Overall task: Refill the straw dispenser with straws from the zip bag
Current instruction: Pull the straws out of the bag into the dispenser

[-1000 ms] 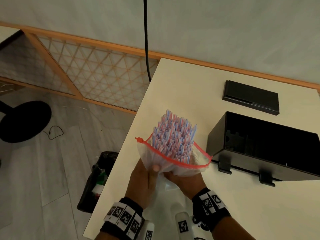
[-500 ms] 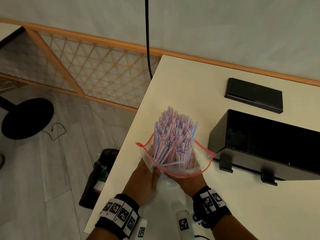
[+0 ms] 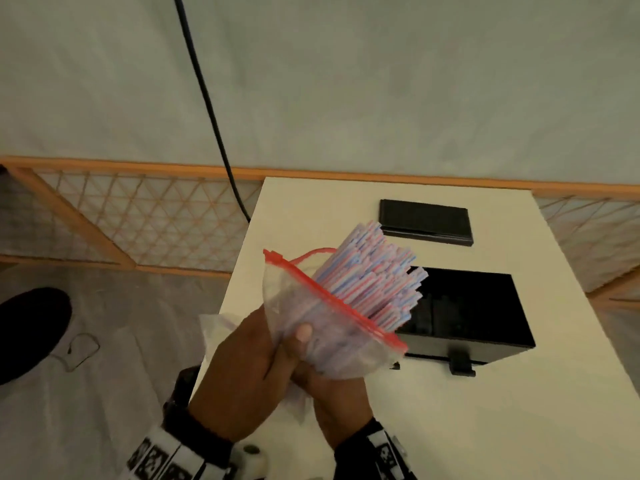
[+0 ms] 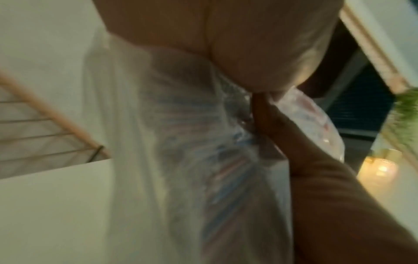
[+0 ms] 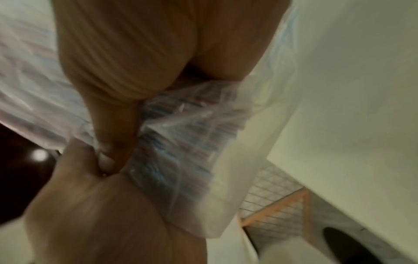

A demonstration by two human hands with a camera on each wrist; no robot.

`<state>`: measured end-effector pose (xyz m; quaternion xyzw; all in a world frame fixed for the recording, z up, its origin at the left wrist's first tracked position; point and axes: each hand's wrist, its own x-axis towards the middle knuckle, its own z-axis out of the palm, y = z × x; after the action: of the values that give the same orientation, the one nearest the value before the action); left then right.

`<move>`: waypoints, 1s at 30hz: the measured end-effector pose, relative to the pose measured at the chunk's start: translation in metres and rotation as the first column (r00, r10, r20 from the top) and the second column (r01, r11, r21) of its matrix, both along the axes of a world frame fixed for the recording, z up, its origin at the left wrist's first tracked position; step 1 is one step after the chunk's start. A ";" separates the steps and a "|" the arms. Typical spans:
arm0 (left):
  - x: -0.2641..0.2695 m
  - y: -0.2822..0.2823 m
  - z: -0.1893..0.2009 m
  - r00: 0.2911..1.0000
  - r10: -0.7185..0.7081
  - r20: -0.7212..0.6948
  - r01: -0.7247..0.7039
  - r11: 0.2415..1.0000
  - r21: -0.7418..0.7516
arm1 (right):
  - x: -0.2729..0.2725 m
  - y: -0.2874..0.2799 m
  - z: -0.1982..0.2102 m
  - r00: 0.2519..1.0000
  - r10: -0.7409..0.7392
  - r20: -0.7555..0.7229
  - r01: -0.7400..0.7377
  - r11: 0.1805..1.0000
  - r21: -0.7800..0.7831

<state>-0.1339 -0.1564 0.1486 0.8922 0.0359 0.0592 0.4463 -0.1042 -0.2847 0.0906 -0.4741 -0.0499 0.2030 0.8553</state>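
Observation:
A clear zip bag with a red zipper rim holds a thick bundle of red, white and blue striped straws, whose ends stick out of the bag's mouth. Both hands grip the bag from below: my left hand wraps its left side with the thumb on top, my right hand clasps it underneath. The bundle tilts to the right, its tips over the left end of the open black straw dispenser. Both wrist views show the crumpled bag pressed in the palms.
The dispenser's black lid lies flat behind it on the white table. A black cable hangs down the wall to the table's back left corner. The table's left edge drops to a grey floor with a black round base.
The hands have lifted the bag and tipped the straw bundle from upright toward the right, over the dispenser. The head camera has shifted, so the table sits lower in view.

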 end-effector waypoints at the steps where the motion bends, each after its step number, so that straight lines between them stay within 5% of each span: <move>1: 0.011 -0.004 0.012 0.999 -0.044 -0.009 0.044 0.999 0.029 | 0.003 0.002 0.008 0.998 -0.043 -0.050 0.047 0.996 0.077; 4: 0.049 -0.015 0.036 0.980 -0.168 -0.104 0.184 0.967 0.174 | 0.013 0.006 0.023 0.954 -0.229 -0.196 0.264 0.949 0.174; 7: 0.094 -0.031 0.056 0.917 -0.291 -0.273 0.378 0.852 0.361 | 0.021 0.005 0.044 0.863 -0.290 -0.413 0.440 0.832 0.337; 10: 0.139 -0.055 0.077 0.814 -0.379 -0.441 0.541 0.771 0.336 | 0.034 -0.004 0.056 0.831 -0.306 -0.465 0.517 0.731 0.444; 15: 0.192 -0.090 0.083 0.667 -0.410 -0.622 0.660 0.712 0.239 | 0.063 -0.018 0.051 0.762 -0.265 -0.591 0.572 0.704 0.421; 26: 0.229 -0.140 0.063 0.511 -0.234 -0.827 0.687 0.690 0.228 | 0.089 -0.038 0.044 0.710 -0.087 -0.699 0.589 0.616 0.523; 30: 0.232 -0.150 0.061 0.524 -0.180 -0.833 0.735 0.589 0.335 | 0.087 -0.048 0.056 0.665 0.003 -0.747 0.618 0.559 0.553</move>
<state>0.0981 -0.3068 0.2093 0.9034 -0.0712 -0.4204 0.0461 -0.0168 -0.3328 0.1464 0.0488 0.2728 0.1503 0.9490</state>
